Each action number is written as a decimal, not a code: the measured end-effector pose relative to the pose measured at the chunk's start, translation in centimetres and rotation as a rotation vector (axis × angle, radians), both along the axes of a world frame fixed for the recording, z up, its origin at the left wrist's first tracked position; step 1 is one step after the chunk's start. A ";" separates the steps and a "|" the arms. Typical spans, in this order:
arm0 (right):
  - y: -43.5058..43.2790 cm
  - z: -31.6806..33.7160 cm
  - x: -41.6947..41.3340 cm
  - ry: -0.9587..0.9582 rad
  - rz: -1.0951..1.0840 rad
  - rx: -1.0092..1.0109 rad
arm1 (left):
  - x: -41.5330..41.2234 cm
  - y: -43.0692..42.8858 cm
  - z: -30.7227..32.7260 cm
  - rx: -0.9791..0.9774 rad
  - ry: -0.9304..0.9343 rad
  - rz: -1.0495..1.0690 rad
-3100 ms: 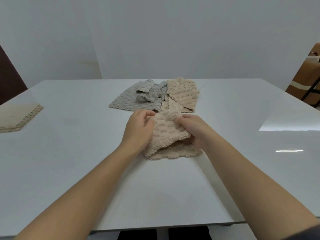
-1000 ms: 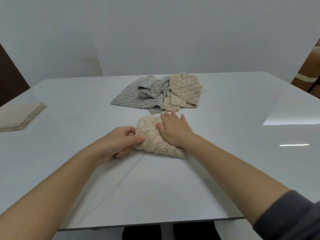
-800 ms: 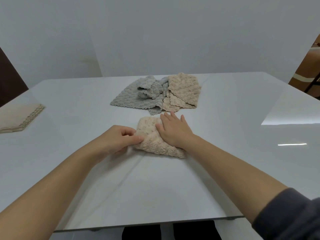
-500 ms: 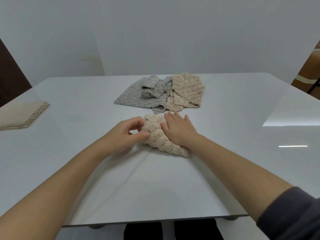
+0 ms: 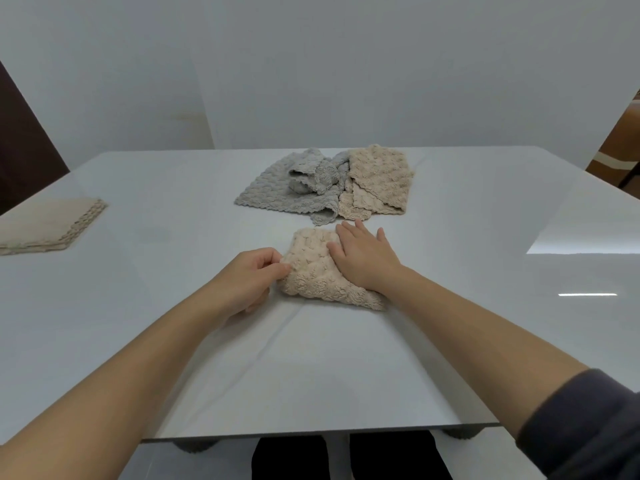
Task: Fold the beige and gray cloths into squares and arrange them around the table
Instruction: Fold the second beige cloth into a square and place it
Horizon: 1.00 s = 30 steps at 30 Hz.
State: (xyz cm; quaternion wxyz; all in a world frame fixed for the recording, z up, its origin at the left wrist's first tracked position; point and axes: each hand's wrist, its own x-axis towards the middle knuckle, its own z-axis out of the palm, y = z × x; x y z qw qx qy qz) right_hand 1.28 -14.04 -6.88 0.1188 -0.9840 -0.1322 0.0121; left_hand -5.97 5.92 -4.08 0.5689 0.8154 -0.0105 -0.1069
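Two arms show in the head view. The right forearm (image 5: 467, 323) is uncovered from the wrist back to a dark grey sleeve (image 5: 585, 427), which ends in a soft, slightly bunched edge near the elbow; its fabric looks thick and matte. The left forearm (image 5: 121, 375) is uncovered over all that shows. The left hand (image 5: 249, 282) and right hand (image 5: 367, 261) are bare. At the bottom middle, two black shapes look like legs (image 5: 291, 459) in dark trousers
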 end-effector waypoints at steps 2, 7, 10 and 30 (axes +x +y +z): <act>0.0 -0.1 0.0 -0.003 -0.003 0.009 | 0.0 -0.1 -0.3 0.017 0.061 0.068; -0.1 0.1 -0.1 0.011 -0.005 0.046 | 0.2 -1.5 0.6 0.215 0.007 0.263; -0.2 0.3 0.0 0.008 -0.005 0.259 | 0.5 -3.0 1.2 0.707 -0.435 0.294; -6.5 4.5 -5.1 0.845 -0.427 1.135 | 5.5 -6.6 -0.2 0.954 -0.308 -0.242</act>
